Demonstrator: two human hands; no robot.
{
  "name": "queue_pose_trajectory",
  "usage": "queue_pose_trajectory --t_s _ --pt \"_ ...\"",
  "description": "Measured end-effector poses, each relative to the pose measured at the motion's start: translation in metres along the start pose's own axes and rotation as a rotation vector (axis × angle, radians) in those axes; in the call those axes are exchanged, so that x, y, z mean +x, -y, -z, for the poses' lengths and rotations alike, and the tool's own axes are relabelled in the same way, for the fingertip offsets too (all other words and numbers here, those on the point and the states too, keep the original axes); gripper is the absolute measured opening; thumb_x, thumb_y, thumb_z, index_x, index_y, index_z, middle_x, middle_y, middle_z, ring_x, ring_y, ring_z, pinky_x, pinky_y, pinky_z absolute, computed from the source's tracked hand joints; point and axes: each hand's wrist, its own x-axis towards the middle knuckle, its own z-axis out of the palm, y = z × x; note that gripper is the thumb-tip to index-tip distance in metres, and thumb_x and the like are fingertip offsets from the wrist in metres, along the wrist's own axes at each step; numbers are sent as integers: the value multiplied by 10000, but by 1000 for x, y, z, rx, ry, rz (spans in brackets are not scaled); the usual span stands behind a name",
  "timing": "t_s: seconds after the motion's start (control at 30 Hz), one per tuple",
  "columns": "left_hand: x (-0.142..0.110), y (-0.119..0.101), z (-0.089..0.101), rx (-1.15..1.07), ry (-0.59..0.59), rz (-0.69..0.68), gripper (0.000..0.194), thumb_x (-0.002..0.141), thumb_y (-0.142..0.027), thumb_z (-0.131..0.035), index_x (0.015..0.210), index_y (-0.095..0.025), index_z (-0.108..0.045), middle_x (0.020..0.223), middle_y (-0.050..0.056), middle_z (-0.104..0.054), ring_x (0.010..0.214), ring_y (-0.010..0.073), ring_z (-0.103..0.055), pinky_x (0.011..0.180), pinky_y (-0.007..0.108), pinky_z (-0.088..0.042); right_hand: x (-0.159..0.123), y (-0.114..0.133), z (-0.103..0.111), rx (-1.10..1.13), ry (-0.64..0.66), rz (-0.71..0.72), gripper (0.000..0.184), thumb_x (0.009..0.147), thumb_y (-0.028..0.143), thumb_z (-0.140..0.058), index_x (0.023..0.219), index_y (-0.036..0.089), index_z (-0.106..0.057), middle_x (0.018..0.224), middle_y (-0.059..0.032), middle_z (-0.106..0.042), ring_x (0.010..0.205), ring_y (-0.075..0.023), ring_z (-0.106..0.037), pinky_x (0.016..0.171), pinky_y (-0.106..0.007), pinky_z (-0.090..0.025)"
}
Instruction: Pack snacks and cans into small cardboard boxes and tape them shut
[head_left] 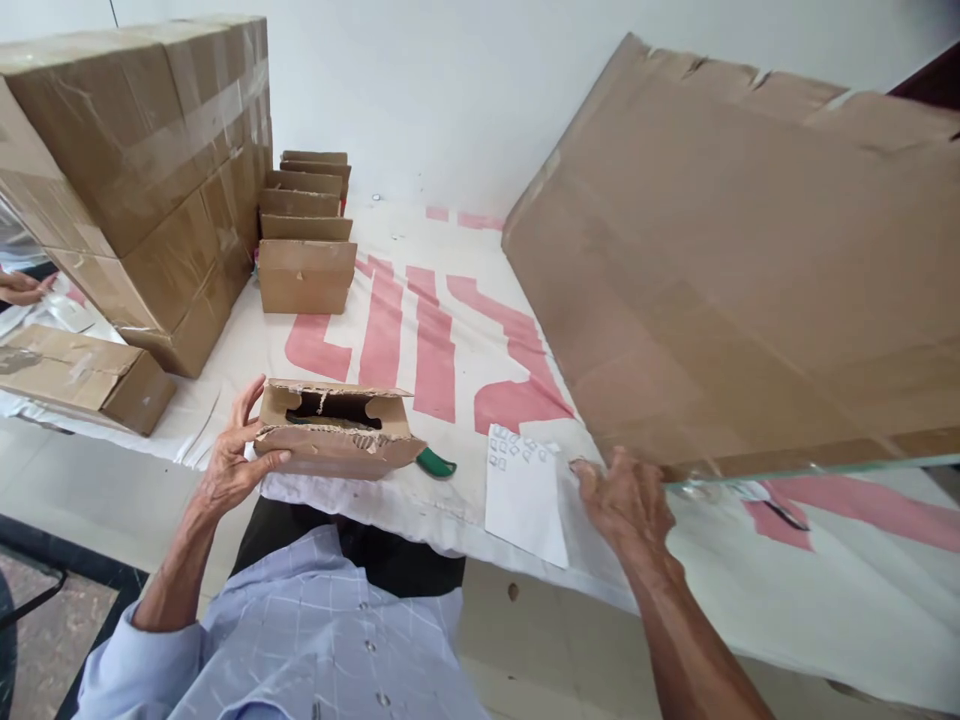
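Observation:
My left hand (pixel 229 465) grips the left end of a small cardboard box (pixel 337 455) at the table's front edge. Its top stands open with torn rims, and the dark inside is hard to make out. Touching or close to its right end is a green curved handle (pixel 436 463), partly hidden. My right hand (pixel 626 500) is curled at the lower left corner of a large cardboard box (pixel 735 270); whatever its fingers hold is hidden. Between my hands, a white paper sheet (pixel 525 500) with small drawn squares lies on the table.
A row of small open boxes (pixel 307 275) stands at the back left, beside a tall stack of taped cartons (pixel 150 180). A flat carton (pixel 82 375) lies at left near another person's hand (pixel 22 288). White cloth with red print (pixel 416 340) covers the table.

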Motion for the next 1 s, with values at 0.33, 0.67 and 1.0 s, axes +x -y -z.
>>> queue_pose_trajectory --t_s 0.33,0.67,1.0 --pt "-3 -4 0 -19 2 -29 222 907 -474 -855 921 -253 -871 1762 95 -402 1614 413 -413 1167 522 -576 20 168 94 529 -188 415 301 986 413 -639 1192 227 -756 1179 -156 -746 1072 -328 -737 870 -506 -655" --pt "-2 -14 5 207 61 -65 135 964 -312 -739 943 -242 -852 1792 88 -343 1644 396 -360 1204 556 -526 27 348 100 482 147 1160 328 958 209 -788 1281 227 -736 1206 -114 -751 1117 -280 -692 944 -420 -599" --pt "3 -21 5 231 118 -95 145 966 -261 -698 935 -214 -832 1692 128 -458 1533 365 -514 1200 511 -528 20 367 81 841 195 1104 309 1094 255 -571 867 206 -775 882 -70 -758 803 -183 -680 778 -317 -540"
